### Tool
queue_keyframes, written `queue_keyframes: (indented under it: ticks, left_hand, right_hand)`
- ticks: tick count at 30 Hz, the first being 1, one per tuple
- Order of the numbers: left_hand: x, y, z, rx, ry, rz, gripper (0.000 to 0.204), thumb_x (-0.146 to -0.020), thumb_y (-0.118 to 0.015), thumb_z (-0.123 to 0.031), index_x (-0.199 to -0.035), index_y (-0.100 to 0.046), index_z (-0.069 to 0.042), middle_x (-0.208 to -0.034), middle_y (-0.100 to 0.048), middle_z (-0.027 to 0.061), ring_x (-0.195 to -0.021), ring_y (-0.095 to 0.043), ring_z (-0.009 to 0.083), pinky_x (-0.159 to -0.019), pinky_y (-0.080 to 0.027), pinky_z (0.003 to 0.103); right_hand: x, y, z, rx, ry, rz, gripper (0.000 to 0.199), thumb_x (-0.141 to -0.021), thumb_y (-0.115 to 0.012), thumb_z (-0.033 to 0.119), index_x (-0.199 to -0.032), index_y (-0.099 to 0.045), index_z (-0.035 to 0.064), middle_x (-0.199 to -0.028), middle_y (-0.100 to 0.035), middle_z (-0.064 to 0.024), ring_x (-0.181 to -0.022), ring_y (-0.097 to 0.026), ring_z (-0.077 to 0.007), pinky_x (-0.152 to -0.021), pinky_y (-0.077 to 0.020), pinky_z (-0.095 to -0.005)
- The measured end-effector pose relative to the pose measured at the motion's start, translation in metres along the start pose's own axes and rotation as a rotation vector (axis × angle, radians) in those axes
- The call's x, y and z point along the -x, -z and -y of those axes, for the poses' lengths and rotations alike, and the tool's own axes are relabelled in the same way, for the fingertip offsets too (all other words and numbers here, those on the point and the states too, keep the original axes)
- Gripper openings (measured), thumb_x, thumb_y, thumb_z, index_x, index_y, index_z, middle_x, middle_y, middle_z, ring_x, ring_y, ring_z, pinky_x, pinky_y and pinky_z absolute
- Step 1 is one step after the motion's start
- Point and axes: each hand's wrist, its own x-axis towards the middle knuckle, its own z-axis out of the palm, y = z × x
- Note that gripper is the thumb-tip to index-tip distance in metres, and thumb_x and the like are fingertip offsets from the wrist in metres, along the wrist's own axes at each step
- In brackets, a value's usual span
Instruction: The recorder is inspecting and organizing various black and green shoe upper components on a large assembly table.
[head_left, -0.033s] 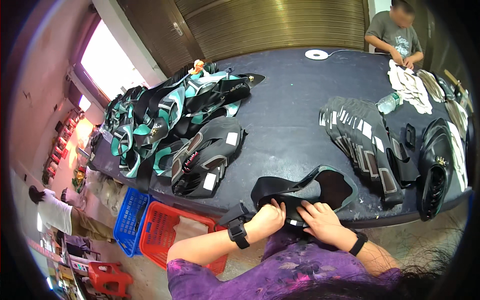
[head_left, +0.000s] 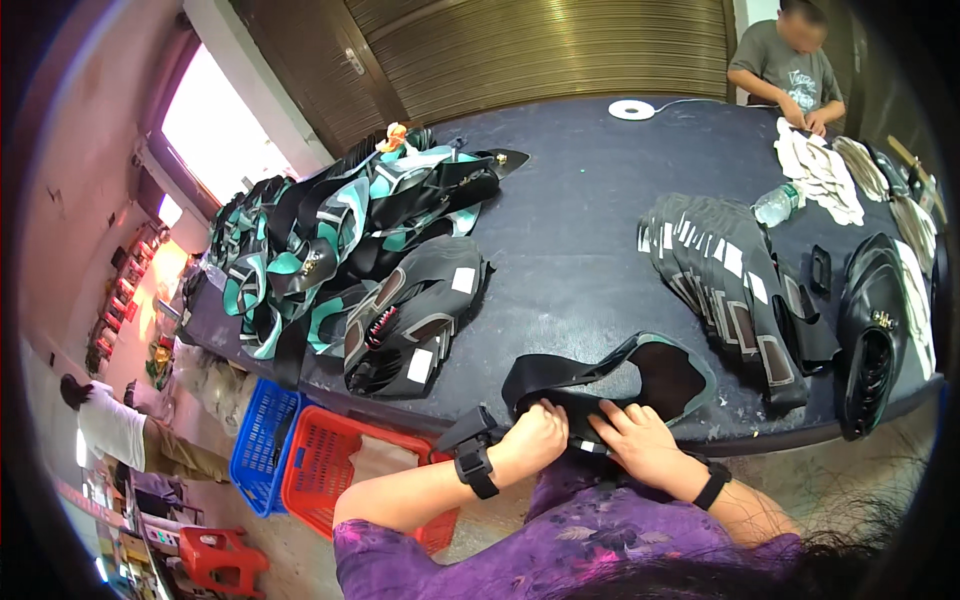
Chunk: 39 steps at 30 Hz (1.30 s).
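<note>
One black piece [head_left: 548, 376] in a curved, open loop; one dark-brown panel [head_left: 674, 378]

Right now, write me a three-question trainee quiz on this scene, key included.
1. True or false: only the left hand touches the looped black belt-like piece.
2. Which basket is nearer the person?
a) the blue basket
b) the red basket
3. Name the clear object lying between the white cloth and the stack of dark grey panels.

Key:
1. False; the right hand is on it too.
2. b
3. Plastic bottle
</note>
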Motion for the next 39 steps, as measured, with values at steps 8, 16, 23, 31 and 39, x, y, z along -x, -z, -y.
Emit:
queue_keyframes:
  ticks: [8,16,23,31,39]
  left_hand:
    - [0.012,-0.008,0.045,0.055,-0.031,0.159,0.014,-0.073,-0.051,-0.016,-0.070,-0.062,-0.008,-0.062,-0.059,0.0012,-0.070,-0.058,0.0140,-0.079,-0.039,0.029]
    - [0.021,-0.013,0.023,0.273,-0.034,-0.306,0.009,-0.065,-0.051,-0.015,-0.069,-0.051,-0.007,-0.062,-0.052,0.0025,-0.061,-0.054,0.0149,-0.060,-0.041,0.025]
    - [0.001,-0.008,0.004,0.647,0.086,-0.456,0.009,-0.066,-0.053,-0.013,-0.072,-0.053,-0.006,-0.064,-0.054,0.0041,-0.059,-0.055,0.0176,-0.059,-0.043,0.027]
    - [-0.030,0.031,-0.029,1.247,0.211,-0.850,0.030,-0.070,-0.062,-0.003,-0.098,-0.052,0.001,-0.106,-0.053,0.0159,-0.098,-0.052,0.0324,-0.084,-0.042,0.039]
    - [-0.010,-0.019,0.019,0.866,0.483,-0.607,0.041,-0.069,-0.050,0.004,-0.109,-0.047,0.002,-0.112,-0.049,0.0195,-0.105,-0.047,0.0336,-0.090,-0.038,0.039]
  right_hand:
    - [-0.008,0.007,-0.012,0.164,0.057,-0.085,0.029,-0.069,-0.051,0.012,-0.096,-0.057,0.0029,-0.088,-0.053,-0.0063,-0.077,-0.048,-0.0187,-0.067,-0.0379,-0.0292]
    - [-0.013,0.029,-0.003,0.216,0.114,-0.196,0.033,-0.071,-0.048,0.013,-0.101,-0.051,-0.0013,-0.101,-0.052,-0.0155,-0.095,-0.049,-0.0268,-0.086,-0.0366,-0.0348]
    - [-0.044,0.009,0.018,0.263,0.039,0.239,0.022,-0.065,-0.052,0.018,-0.075,-0.061,0.0006,-0.075,-0.061,-0.0134,-0.069,-0.057,-0.0249,-0.068,-0.0443,-0.0348]
    - [-0.033,0.077,-0.016,0.670,0.434,0.429,0.021,-0.070,-0.052,0.022,-0.054,-0.062,0.0120,-0.058,-0.060,-0.0042,-0.061,-0.057,-0.0181,-0.085,-0.0321,-0.0332]
    - [-0.014,0.052,-0.003,0.753,0.187,0.426,0.036,-0.071,-0.052,0.016,-0.098,-0.054,-0.0075,-0.066,-0.059,-0.0105,-0.064,-0.059,-0.0236,-0.077,-0.0414,-0.0371]
